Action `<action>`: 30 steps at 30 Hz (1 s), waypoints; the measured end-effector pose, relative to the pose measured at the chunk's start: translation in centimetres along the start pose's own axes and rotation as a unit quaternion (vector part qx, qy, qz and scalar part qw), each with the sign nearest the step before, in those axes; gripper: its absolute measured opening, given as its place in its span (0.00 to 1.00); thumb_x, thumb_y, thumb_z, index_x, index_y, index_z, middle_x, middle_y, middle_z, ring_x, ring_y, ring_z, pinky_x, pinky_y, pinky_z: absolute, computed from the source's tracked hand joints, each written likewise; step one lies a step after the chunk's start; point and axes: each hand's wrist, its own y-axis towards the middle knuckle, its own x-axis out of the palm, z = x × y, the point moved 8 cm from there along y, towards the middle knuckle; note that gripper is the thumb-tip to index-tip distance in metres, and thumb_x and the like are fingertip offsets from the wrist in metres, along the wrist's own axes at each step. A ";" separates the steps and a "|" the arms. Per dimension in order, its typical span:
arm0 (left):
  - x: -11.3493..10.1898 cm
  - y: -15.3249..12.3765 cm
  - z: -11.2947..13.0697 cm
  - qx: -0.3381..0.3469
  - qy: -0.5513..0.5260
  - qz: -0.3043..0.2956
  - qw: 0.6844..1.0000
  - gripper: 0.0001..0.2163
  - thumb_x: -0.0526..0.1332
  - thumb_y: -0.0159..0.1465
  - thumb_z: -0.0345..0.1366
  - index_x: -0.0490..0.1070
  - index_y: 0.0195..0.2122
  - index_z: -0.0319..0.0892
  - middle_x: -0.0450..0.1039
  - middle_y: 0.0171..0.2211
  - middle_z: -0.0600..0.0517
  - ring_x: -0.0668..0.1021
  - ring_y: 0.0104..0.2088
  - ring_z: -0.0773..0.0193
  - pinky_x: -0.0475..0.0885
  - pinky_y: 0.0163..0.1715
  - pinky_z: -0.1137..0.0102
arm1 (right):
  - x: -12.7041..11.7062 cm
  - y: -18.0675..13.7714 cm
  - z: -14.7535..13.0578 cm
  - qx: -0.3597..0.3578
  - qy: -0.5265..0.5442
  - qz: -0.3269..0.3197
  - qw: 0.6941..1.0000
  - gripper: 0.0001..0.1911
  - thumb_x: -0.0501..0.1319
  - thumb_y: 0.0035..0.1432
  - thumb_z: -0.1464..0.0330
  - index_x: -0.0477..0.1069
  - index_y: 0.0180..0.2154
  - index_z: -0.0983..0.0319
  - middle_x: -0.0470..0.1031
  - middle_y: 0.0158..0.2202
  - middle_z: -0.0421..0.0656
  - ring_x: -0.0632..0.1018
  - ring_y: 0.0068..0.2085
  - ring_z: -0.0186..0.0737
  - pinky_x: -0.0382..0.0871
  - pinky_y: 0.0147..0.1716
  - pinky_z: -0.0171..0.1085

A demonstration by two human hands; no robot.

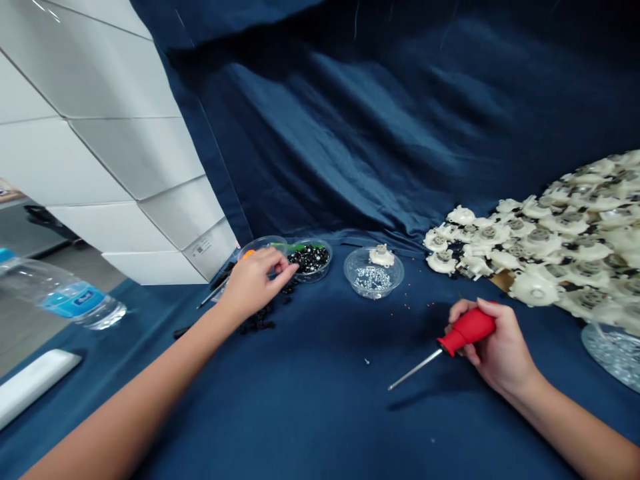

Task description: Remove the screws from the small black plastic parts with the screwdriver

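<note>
Screwdriver gripped by R fingers; L fingers nr blk parts, can't tell grip; btl label illegible.

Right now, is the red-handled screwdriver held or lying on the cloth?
Held. The right hand grasps the red screwdriver handle; the metal shaft casts a separate shadow on the blue cloth.

Here's the screwdriver, bulbous red handle up, slim metal shaft slanting down and left! And beyond that screwdriver, well off to its left, a clear round tub sits loaded with glossy black parts
</note>
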 end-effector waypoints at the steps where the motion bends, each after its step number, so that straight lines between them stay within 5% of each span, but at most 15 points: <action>1: 0.5 -1.4 0.0 -0.007 0.009 -0.038 0.999 0.17 0.62 0.77 0.48 0.74 0.34 0.43 0.77 0.33 0.51 0.78 0.35 0.57 0.70 0.37 0.65 | 0.0 0.0 0.1 0.001 -0.001 0.001 1.000 0.25 0.60 0.60 0.49 0.80 0.23 0.60 0.68 0.12 0.41 0.62 0.08 0.32 0.52 0.10 0.33; 4: 2.3 -5.3 -0.4 -0.015 0.023 -0.123 0.992 0.14 0.63 0.76 0.50 0.80 0.46 0.45 0.81 0.39 0.49 0.82 0.39 0.53 0.71 0.36 0.64 | 0.2 -0.2 0.1 -0.003 -0.008 0.006 1.000 0.24 0.61 0.58 0.50 0.80 0.23 0.60 0.73 0.15 0.43 0.64 0.09 0.31 0.52 0.10 0.32; 7: 3.5 -7.2 -0.9 -0.013 0.030 -0.134 0.990 0.15 0.60 0.78 0.48 0.80 0.54 0.46 0.82 0.44 0.47 0.83 0.43 0.49 0.73 0.40 0.62 | 0.3 -0.3 0.1 -0.009 -0.017 0.012 1.000 0.23 0.61 0.58 0.50 0.80 0.23 0.60 0.70 0.13 0.42 0.65 0.10 0.33 0.53 0.10 0.32; 15: 4.6 -5.5 -1.5 -0.060 0.029 -0.105 0.992 0.09 0.63 0.75 0.43 0.78 0.41 0.45 0.80 0.35 0.49 0.80 0.35 0.52 0.70 0.37 0.63 | 0.6 -0.5 0.1 -0.009 -0.028 0.016 0.999 0.22 0.62 0.58 0.50 0.82 0.26 0.59 0.70 0.12 0.42 0.69 0.12 0.37 0.61 0.12 0.33; 19: 4.2 -5.6 -0.1 -0.112 -0.086 -0.100 0.985 0.11 0.62 0.75 0.44 0.80 0.48 0.45 0.78 0.36 0.50 0.78 0.34 0.56 0.72 0.37 0.64 | 0.5 -0.5 0.4 -0.005 -0.032 0.013 0.999 0.21 0.64 0.57 0.50 0.82 0.27 0.59 0.73 0.14 0.43 0.70 0.12 0.37 0.62 0.12 0.33; 23: 5.3 -6.4 4.7 -0.146 -0.315 -0.174 0.922 0.16 0.59 0.78 0.50 0.82 0.54 0.48 0.78 0.45 0.49 0.78 0.35 0.60 0.75 0.35 0.67 | 0.6 -0.5 0.6 -0.001 -0.036 0.005 0.999 0.22 0.64 0.58 0.49 0.83 0.28 0.60 0.73 0.14 0.43 0.71 0.13 0.38 0.63 0.13 0.34; 27: 8.1 -6.5 9.8 -0.124 -0.459 -0.252 0.843 0.16 0.57 0.80 0.49 0.81 0.51 0.45 0.71 0.42 0.51 0.75 0.31 0.66 0.74 0.33 0.69 | 0.7 -0.5 0.4 -0.001 -0.034 0.001 0.999 0.22 0.64 0.58 0.49 0.83 0.28 0.60 0.73 0.13 0.43 0.71 0.13 0.40 0.65 0.13 0.36; 30: 10.6 -6.0 10.8 -0.146 -0.528 -0.246 0.800 0.18 0.55 0.81 0.50 0.75 0.42 0.42 0.65 0.36 0.54 0.68 0.27 0.69 0.66 0.28 0.71 | 0.7 -0.5 0.3 -0.001 -0.032 0.003 0.999 0.22 0.63 0.59 0.49 0.83 0.29 0.59 0.72 0.13 0.43 0.72 0.13 0.41 0.65 0.14 0.37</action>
